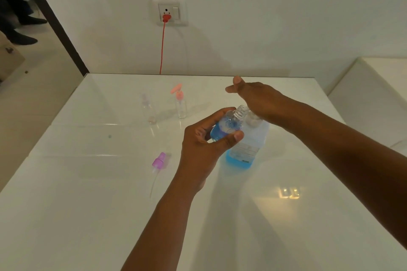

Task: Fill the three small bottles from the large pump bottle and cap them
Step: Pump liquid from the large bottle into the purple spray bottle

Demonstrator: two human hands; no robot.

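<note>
my left hand (206,141) grips small bottle (226,125) mid-body under the pump; right hand (253,99) flat, fingers straight, pressing pump bottle (246,149). small one's light, probably slick, so hold low

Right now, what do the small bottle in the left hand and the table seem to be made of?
Small bottle: probably clear plastic, since the blue liquid shows through and the neck is threaded. Table: a glossy white top, perhaps glass or lacquer, since it mirrors a light; I cannot tell which.
</note>
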